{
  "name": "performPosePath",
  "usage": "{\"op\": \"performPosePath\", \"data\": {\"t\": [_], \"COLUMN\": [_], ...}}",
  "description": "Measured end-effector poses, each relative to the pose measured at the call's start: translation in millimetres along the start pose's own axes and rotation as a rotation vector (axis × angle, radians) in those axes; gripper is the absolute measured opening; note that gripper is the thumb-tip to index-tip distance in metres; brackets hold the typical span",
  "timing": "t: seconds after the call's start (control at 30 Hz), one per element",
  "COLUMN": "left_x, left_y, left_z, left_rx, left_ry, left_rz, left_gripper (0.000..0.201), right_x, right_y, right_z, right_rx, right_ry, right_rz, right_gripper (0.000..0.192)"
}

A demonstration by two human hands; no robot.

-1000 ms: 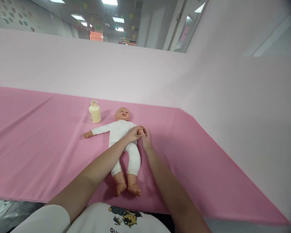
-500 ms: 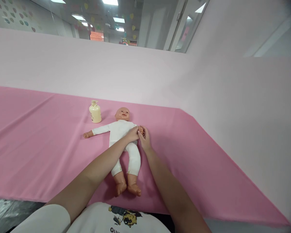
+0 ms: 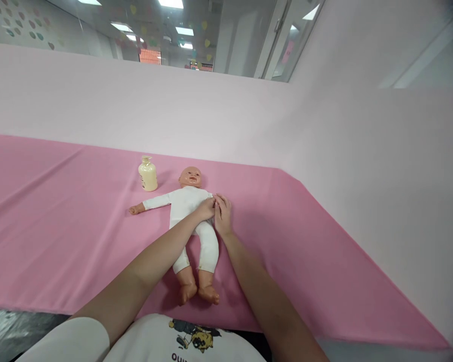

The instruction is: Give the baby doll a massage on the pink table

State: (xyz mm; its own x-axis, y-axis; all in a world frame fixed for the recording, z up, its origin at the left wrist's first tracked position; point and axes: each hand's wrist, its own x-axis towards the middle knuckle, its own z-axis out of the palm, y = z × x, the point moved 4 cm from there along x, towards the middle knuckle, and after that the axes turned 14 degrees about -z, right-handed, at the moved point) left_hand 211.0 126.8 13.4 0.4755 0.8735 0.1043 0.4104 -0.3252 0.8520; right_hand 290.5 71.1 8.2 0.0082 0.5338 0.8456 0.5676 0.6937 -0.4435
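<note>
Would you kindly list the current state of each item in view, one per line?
Doll: lying face up on the pink cloth, one arm stretched out, the other covered by the hands.
Bottle: upright beside the doll's head, cap on, untouched.
Pink cloth: spread flat, faintly creased.
Left hand: closed around the doll's covered arm.
Right hand: resting against the same arm; its grip is unclear.

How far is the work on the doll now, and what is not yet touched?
Already done: the baby doll lies face up on the pink cloth, dressed in a white suit. In hand: the left hand and right hand meet at the doll's arm on that side, covering it. Whether they grip it cannot be told. Left: the cream bottle stands upright beside the doll's head, untouched.
</note>
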Motion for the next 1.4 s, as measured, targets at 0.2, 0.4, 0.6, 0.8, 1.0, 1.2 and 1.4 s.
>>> {"op": "performPosePath", "data": {"t": [0.2,0.4,0.6,0.8,1.0,1.2,1.4], "left_x": [-1,0,-2,-1,-1,-1,0], "left_y": [-3,-4,0,3,1,-1,0], "left_z": [-1.8,-1.4,-2.7,-2.2,-2.5,-2.8,-2.6], "left_rx": [0.045,0.036,0.066,0.068,0.056,0.044,-0.018], "left_ry": [0.024,0.021,0.036,0.039,0.059,0.052,0.059], "left_rz": [-0.021,-0.016,-0.044,-0.058,-0.073,-0.029,0.018], "left_gripper": [0.025,0.016,0.015,0.011,0.013,0.016,0.017], "right_x": [-3,-5,-2,1,1,-3,-5], "right_y": [7,14,6,-2,2,8,13], "right_z": [2,3,1,-1,-1,1,2], "right_rx": [0.009,0.046,0.014,-0.027,-0.009,0.081,0.064], "right_ry": [-0.002,0.042,0.029,0.018,0.007,0.04,0.038], "right_rz": [0.069,0.148,0.075,0.005,0.039,0.12,0.147], "right_gripper": [0.044,0.046,0.041,0.04,0.042,0.046,0.047]}}
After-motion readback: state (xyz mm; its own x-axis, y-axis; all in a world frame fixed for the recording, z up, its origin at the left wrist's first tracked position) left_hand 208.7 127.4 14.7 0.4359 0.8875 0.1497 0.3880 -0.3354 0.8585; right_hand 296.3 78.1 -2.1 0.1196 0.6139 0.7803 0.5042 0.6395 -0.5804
